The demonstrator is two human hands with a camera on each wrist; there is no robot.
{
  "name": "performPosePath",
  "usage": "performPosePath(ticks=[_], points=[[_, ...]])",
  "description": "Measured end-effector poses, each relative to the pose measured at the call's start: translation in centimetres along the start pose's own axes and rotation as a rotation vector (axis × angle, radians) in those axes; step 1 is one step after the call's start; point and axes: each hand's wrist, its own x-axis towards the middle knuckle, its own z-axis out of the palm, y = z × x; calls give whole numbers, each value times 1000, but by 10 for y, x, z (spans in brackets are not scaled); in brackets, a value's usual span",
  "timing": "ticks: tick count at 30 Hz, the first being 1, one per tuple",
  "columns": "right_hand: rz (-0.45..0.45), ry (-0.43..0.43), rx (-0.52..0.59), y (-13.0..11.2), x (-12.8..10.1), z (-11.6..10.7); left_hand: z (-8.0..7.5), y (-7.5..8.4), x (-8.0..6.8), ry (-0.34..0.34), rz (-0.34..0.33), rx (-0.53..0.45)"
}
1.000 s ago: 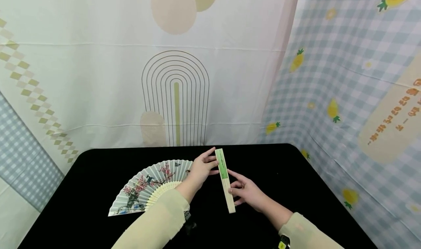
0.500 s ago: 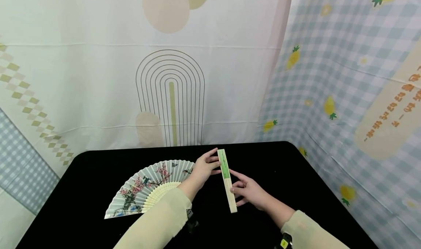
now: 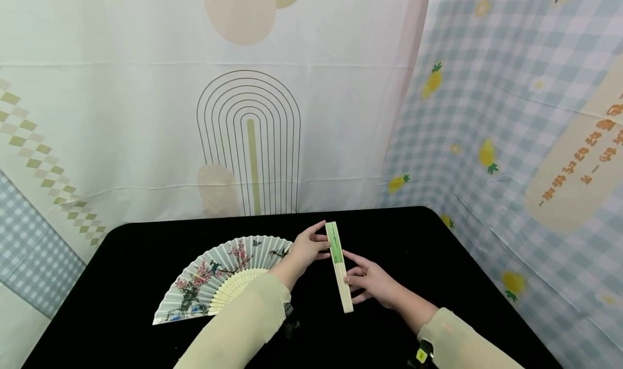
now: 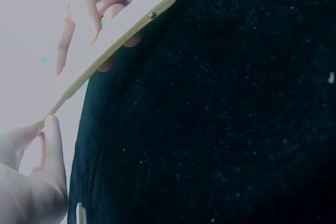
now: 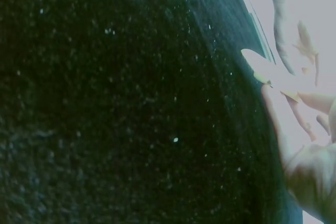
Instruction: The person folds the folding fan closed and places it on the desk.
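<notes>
Closed fan (image 3: 339, 265) between both hands, open fan (image 3: 219, 276) beside

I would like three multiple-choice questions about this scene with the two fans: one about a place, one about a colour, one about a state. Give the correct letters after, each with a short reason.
1. Where does the open fan lie, seen from the head camera?
A. left of the closed fan
B. right of the closed fan
C. on top of the closed fan

2. What colour is the band on the upper part of the closed fan?
A. red
B. green
C. blue

3. How is the closed fan held?
A. by the left hand only
B. by no hand
C. by both hands

Answers:
1. A: the open fan is spread on the black table, left of the closed one.
2. B: the upper part is green and the lower part is pale wood.
3. C: the left hand pinches the upper end, and the right hand holds the lower part.
</notes>
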Motion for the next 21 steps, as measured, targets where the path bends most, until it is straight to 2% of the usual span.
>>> performPosePath(ticks=[4,11,21], points=[[29,12,3,3,3,-1,2,-1,1,1,-30,37],[70,25,-4,-1,9,1,0,-6,6,45,-74,65],[124,60,-71,-6,13,1,-2,-10,13,51,-103,91]])
